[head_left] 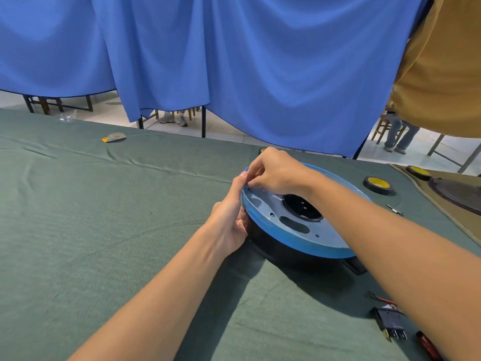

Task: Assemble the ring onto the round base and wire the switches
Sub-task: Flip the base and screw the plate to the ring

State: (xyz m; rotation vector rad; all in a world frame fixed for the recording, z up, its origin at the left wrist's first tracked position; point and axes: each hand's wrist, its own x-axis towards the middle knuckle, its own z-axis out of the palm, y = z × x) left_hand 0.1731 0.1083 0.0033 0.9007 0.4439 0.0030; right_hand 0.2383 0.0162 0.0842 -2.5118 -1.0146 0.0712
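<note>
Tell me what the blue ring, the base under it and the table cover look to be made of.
Blue ring: likely plastic or film-coated metal, glossy, with punched holes. Black base: probably moulded plastic, dark sheen. Table cover: woven green cloth, matt, creased.

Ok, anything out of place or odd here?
Nothing broken or spilled. One stray grey-and-yellow scrap lies alone on the wrinkled green cloth, far from the round base the left hand grips and the blue ring the right hand pinches.
</note>
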